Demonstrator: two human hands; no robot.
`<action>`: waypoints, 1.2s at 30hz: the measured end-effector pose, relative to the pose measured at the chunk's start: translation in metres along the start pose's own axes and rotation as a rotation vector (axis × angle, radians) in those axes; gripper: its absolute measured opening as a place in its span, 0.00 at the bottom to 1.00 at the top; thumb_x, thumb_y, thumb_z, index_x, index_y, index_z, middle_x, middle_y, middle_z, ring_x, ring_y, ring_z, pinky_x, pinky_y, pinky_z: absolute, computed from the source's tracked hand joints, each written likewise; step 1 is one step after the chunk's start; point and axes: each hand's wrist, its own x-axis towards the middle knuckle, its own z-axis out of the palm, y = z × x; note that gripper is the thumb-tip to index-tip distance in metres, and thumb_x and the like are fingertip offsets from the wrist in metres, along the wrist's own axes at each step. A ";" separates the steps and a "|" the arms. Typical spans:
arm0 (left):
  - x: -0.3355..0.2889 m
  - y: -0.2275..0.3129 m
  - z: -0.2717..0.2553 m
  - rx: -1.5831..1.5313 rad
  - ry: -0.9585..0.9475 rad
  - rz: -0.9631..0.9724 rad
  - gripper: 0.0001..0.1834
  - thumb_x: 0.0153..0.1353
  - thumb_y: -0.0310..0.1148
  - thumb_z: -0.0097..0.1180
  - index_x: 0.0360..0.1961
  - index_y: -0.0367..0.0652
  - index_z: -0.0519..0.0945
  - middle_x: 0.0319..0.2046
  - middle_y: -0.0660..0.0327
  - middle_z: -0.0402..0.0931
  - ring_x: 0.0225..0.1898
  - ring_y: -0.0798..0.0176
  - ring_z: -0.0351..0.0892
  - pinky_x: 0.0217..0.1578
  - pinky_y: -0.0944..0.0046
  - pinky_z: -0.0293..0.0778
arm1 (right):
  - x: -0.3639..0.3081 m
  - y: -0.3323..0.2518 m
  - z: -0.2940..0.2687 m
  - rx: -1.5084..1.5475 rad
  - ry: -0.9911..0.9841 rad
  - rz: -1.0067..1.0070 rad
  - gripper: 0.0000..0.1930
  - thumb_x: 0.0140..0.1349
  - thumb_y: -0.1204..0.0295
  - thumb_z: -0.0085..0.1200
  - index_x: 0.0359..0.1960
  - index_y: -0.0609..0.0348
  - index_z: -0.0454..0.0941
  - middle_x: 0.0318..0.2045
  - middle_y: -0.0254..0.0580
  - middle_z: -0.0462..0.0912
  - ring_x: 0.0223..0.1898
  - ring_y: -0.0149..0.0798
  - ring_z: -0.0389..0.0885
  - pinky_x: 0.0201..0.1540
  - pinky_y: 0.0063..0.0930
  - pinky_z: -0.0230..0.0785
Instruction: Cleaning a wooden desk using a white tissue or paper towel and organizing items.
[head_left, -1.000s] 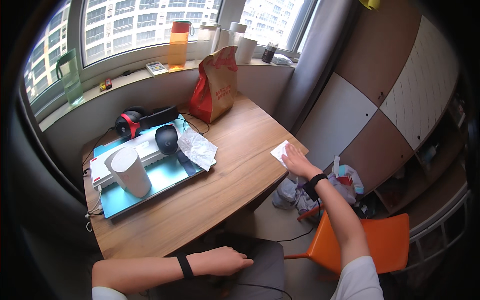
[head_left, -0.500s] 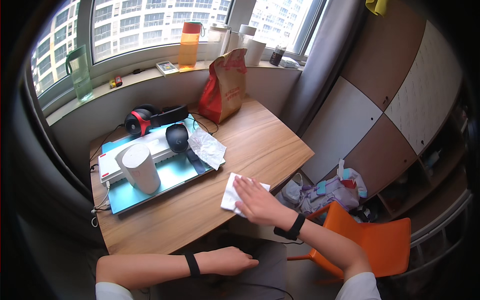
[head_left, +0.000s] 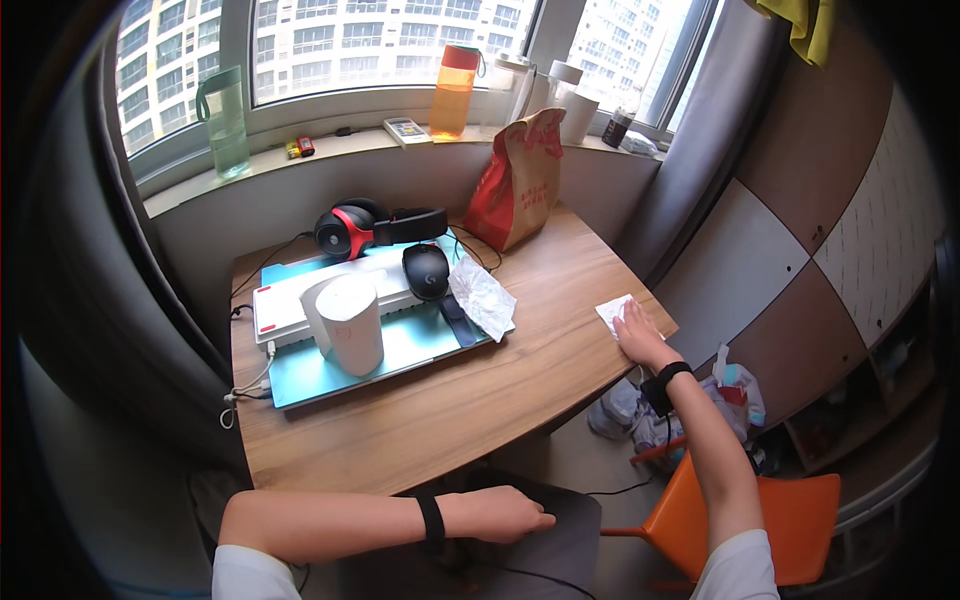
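My right hand [head_left: 642, 335] lies flat on a folded white tissue [head_left: 612, 312], close to the right corner of the wooden table [head_left: 420, 425]. Its fingers are stretched out over the tissue and hide part of it. My left hand [head_left: 505, 514] rests over my lap, in front of the table's near edge. Its fingers are curled closed, and nothing shows in them. Each wrist wears a black band.
A blue laptop [head_left: 300, 385] carries a white keyboard [head_left: 285, 315], a paper roll [head_left: 352, 330], a black mouse [head_left: 427, 272], headphones [head_left: 345, 232] and a crumpled tissue [head_left: 483, 297]. Behind stands a paper bag [head_left: 525, 185]. Bottles line the sill; an orange chair [head_left: 700, 520] stands right.
My right hand has moved right and away from me across the table with the tissue under it. The view has shifted left. My left hand stays over my lap.
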 end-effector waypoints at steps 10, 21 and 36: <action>-0.013 0.005 0.011 -0.019 -0.008 -0.007 0.11 0.69 0.29 0.49 0.48 0.38 0.78 0.36 0.48 0.82 0.38 0.40 0.85 0.40 0.43 0.79 | -0.113 -0.135 -0.007 0.020 -0.093 -0.705 0.37 0.80 0.53 0.34 0.78 0.73 0.50 0.79 0.66 0.50 0.82 0.57 0.46 0.82 0.49 0.37; -0.002 -0.009 -0.003 0.021 0.041 -0.049 0.07 0.66 0.27 0.52 0.43 0.38 0.77 0.36 0.48 0.81 0.38 0.38 0.83 0.39 0.43 0.78 | 0.003 -0.014 0.009 0.033 0.034 -0.111 0.39 0.80 0.50 0.32 0.77 0.76 0.49 0.79 0.68 0.51 0.82 0.58 0.46 0.82 0.53 0.36; -0.030 0.091 -0.034 -0.012 0.307 -0.003 0.13 0.70 0.38 0.60 0.41 0.38 0.76 0.36 0.51 0.78 0.38 0.44 0.80 0.42 0.50 0.77 | -0.174 -0.270 -0.001 0.329 0.166 -0.989 0.31 0.79 0.57 0.43 0.73 0.68 0.63 0.74 0.61 0.64 0.77 0.58 0.60 0.79 0.52 0.46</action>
